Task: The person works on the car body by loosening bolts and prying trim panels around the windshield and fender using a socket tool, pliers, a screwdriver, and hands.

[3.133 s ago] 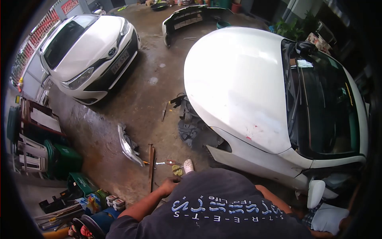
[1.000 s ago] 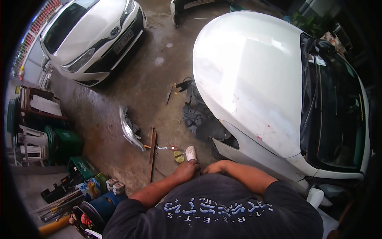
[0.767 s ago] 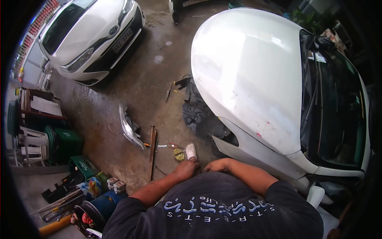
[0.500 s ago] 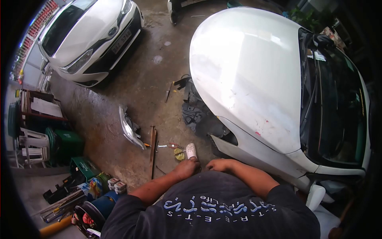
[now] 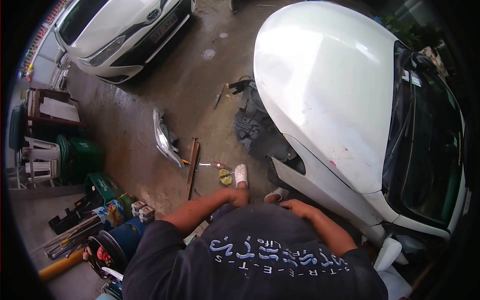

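Note:
My left hand (image 5: 238, 197) is at the front of my dark shirt (image 5: 260, 240), close to the waist. Its fingers are mostly hidden by the cloth, so I cannot see whether it holds anything. On the other side, my right hand (image 5: 294, 205) is tucked against the shirt's front edge, its fingertips also out of sight. Just beyond my left hand is a foot in a pale clog (image 5: 241, 175); a second clog (image 5: 278, 194) shows between the hands. A round yellow object (image 5: 225, 176) lies beside the first clog.
A white car with a raised-looking front panel (image 5: 325, 90) stands at right, dark plastic parts (image 5: 250, 127) beneath its nose. A loose headlight (image 5: 166, 140), rusty metal bars (image 5: 193, 167) and a wrench (image 5: 204, 164) lie on the floor. Another white car (image 5: 115, 35), bins (image 5: 82, 157) and stools (image 5: 40, 160) are left.
Both hands have drawn back toward my waist and moved apart, with their fingers now hidden. The second clog has come into sight. The view has shifted slightly.

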Action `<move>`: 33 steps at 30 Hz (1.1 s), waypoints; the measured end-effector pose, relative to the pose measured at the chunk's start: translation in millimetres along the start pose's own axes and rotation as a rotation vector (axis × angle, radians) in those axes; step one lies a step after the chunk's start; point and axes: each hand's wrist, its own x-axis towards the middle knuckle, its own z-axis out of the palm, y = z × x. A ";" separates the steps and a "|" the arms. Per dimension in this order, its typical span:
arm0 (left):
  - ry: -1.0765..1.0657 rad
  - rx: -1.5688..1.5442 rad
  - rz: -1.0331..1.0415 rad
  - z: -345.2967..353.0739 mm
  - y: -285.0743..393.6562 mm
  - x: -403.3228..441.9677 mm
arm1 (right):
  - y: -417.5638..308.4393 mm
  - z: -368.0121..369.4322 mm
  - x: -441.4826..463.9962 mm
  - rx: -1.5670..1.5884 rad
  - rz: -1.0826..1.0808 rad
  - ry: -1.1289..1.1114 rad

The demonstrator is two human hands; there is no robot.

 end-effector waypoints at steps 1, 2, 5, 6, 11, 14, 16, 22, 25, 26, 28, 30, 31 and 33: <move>0.013 -0.038 -0.005 0.2 3.4 -12.4 | -2.4 -1.2 1.8 -0.001 0.004 -0.040; 0.120 -0.274 -0.040 0.3 3.3 -25.9 | -3.3 -5.2 3.9 -0.019 0.008 -0.035; 0.497 -0.781 -0.242 -2.1 -0.7 -72.1 | -23.9 -25.5 3.5 -0.186 -0.011 0.086; 0.647 -0.854 -0.326 5.0 -19.2 -80.9 | -38.9 -35.6 -2.1 -0.331 -0.039 0.221; 1.069 -0.431 -0.885 89.5 -109.8 -139.2 | -137.0 -128.3 -15.9 -0.504 -0.144 0.915; 1.101 -0.695 -1.012 160.2 -174.9 -139.8 | -126.2 -194.2 6.3 -0.920 0.042 1.208; 1.038 -0.827 -1.026 173.7 -190.4 -137.4 | -92.2 -229.8 27.7 -1.074 0.263 1.248; 0.871 -0.569 -1.053 153.5 -312.9 -99.6 | -40.5 -249.7 75.0 -1.188 0.649 1.292; 0.784 -0.542 -1.051 123.4 -427.6 -77.0 | -31.7 -258.8 68.0 -1.220 0.451 1.308; 0.729 -0.482 -1.048 112.9 -469.4 -64.3 | -32.8 -257.2 68.0 -1.213 0.416 1.308; 0.739 -0.425 -1.070 94.1 -547.9 -41.4 | -41.1 -249.3 78.8 -1.032 0.404 1.373; 0.784 -0.514 -1.138 76.9 -606.7 -30.7 | -30.8 -262.8 50.8 -1.103 0.464 1.287; 0.802 -0.555 -1.165 68.2 -632.6 -21.6 | -31.5 -262.7 47.9 -1.074 0.485 1.285; 0.728 -0.437 -1.105 66.0 -680.0 -1.2 | -36.9 -263.7 36.5 -1.055 0.528 1.257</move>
